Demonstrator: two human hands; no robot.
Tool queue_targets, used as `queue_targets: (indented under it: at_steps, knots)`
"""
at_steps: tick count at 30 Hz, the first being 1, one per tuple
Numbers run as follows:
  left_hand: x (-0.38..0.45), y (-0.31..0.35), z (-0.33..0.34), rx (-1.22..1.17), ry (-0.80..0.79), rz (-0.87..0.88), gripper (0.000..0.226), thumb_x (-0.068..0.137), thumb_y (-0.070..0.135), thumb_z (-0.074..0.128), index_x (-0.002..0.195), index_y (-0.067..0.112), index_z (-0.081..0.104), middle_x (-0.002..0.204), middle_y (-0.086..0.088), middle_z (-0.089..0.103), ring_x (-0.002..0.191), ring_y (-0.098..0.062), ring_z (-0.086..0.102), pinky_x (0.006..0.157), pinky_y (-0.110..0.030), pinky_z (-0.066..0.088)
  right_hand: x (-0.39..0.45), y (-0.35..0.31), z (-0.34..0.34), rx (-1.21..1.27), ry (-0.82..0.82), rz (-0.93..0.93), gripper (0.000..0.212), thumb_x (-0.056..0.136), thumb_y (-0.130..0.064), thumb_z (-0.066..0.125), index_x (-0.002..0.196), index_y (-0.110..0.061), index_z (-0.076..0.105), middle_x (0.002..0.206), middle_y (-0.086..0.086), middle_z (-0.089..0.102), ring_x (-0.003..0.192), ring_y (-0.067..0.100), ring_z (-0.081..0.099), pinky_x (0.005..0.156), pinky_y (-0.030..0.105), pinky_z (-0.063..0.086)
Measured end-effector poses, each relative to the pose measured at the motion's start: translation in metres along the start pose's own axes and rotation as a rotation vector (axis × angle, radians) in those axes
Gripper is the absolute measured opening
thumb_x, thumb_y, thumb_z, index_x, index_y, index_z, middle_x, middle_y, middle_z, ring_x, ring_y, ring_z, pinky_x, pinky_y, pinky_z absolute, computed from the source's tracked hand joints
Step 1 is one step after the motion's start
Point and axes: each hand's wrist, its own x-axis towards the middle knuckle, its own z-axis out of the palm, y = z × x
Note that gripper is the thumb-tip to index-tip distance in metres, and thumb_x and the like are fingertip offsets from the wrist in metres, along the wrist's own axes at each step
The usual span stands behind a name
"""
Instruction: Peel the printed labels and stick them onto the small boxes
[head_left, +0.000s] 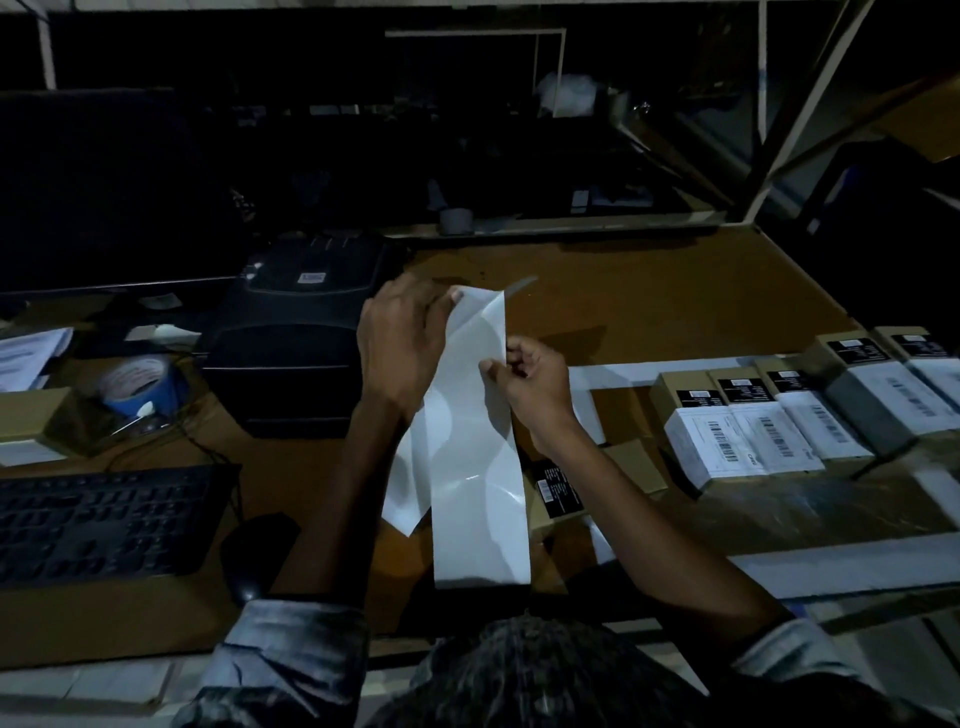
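Observation:
A long glossy white label strip (478, 467) hangs above the brown table in the middle of the view. My left hand (400, 348) grips its upper left part, the thumb pressed near the top edge. My right hand (530, 384) pinches the strip's right edge about a third of the way down. A second flap of the strip (410, 488) folds out to the lower left. One small box with a black label (558, 491) lies partly hidden under the strip. A row of small boxes carrying white barcode labels (748, 431) stands to the right.
A black label printer (296, 338) sits left of my hands, with a blue tape roll (137, 384) and a keyboard (104, 519) further left. A dark mouse (254, 551) lies by my left forearm. A metal frame (789, 119) rises at the back right.

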Motion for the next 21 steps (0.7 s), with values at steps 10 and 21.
queue_targets:
  at_steps: [10,21]
  knots:
    - [0.013,0.013,-0.019,0.055,0.292,0.003,0.026,0.101,0.025,0.058,0.089,0.006,0.072,0.09,-0.005,0.068,0.083,-0.018,0.062,0.071,-0.028,0.047,0.028,0.03,0.006,-0.13,0.129,0.271,0.029,0.088,-0.022,0.078,0.093,0.003,0.065,0.083,0.016,0.069,0.073,0.023,0.069,0.068,0.037,0.058]
    - [0.01,0.016,-0.032,0.166,0.511,-0.085,0.027,0.1,0.028,0.059,0.085,0.009,0.071,0.09,-0.002,0.067,0.074,-0.013,0.059,0.063,-0.016,0.032,0.049,0.031,0.007,-0.156,0.197,0.429,0.009,0.089,0.0,0.071,0.087,0.0,0.062,0.078,0.01,0.062,0.052,0.01,0.054,0.033,0.013,0.037]
